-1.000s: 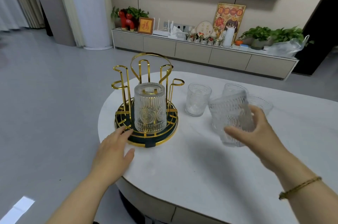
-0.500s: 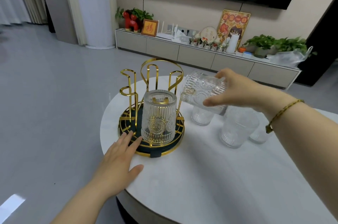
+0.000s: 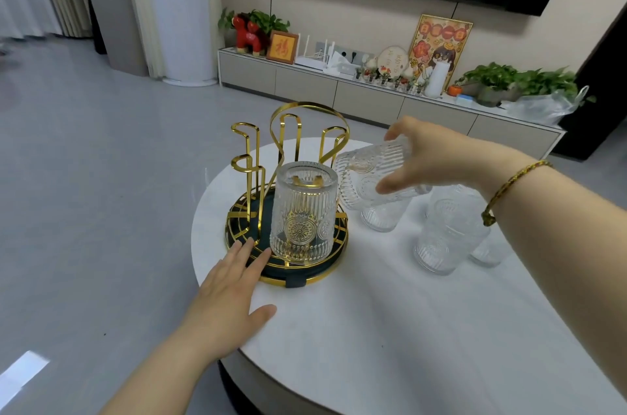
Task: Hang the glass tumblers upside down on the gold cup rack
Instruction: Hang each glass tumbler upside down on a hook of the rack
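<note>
Head view shows your right hand reaching across the white table, fingers gripping a ribbed glass tumbler tilted mouth-down beside the gold cup rack. Your left hand lies flat, fingers spread, fingertips touching the rack's base. One inverted tumbler already hangs there.

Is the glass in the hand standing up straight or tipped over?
Tipped. The held tumbler lies sideways in the right hand.

- A gold Chinese character, apparently 福, on the small framed sign on the TV cabinet.
- Red characters top the poster, too blurred to read.
</note>
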A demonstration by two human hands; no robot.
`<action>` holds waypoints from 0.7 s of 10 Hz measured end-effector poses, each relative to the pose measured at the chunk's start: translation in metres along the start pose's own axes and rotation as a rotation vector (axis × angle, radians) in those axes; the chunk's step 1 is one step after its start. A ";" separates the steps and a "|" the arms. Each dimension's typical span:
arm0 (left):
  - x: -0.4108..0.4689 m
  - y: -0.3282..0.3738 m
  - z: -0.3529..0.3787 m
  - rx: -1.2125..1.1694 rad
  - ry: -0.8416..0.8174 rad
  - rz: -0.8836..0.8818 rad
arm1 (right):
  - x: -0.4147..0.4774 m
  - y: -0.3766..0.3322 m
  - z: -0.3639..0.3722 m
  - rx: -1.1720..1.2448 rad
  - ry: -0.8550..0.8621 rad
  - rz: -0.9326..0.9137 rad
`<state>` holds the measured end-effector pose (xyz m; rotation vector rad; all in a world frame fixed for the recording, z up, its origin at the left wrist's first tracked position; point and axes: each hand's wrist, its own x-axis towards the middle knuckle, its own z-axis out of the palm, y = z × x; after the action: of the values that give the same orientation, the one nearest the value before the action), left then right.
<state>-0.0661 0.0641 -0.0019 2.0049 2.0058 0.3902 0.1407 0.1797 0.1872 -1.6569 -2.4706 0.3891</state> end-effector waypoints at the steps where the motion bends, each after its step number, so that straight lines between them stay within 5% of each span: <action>1: 0.000 0.000 0.001 0.001 0.004 -0.001 | 0.002 -0.007 0.008 -0.030 0.042 -0.060; 7: 0.000 -0.004 0.002 0.010 0.006 0.022 | 0.009 -0.024 0.053 -0.076 0.156 -0.121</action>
<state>-0.0686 0.0646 -0.0055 2.0353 1.9946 0.3923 0.1020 0.1721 0.1433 -1.4926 -2.4805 0.1471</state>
